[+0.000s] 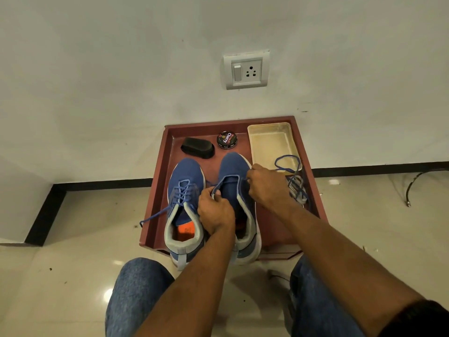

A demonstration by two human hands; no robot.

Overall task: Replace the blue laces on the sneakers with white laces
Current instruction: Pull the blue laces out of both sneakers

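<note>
**One sneaker stripped of its blue lace, the other still to go**

At the bottom of the frame, two denim-clad knees [136, 295] flank a pair of bare forearms reaching up toward mid-frame. There, on a shallow reddish-brown tray [155, 190], stand two blue knit sneakers with grey collars. The left hand [215, 210] is curled over the inner eyelet edge of the right-hand sneaker [234, 181], thumb and fingers pinching what looks like a pale lace tip. The right hand [266, 184] is closed at the shoe's outer edge; what it holds cannot be made out.

That shoe's eyelets appear bare of blue lace, so the first removal looks done and white lacing seems to be just starting. The left-hand sneaker [184, 188] is still fully laced in blue, one loose end trailing over the tray's left rim.

Right of centre, a removed blue lace [288, 164] loops beside a pale bundle, possibly white laces [297, 190]. Further up sit a cream plastic box [272, 142], a round black polish tin [227, 139] and a black brush [198, 147]. A white wall socket [246, 70] hangs above.
</note>
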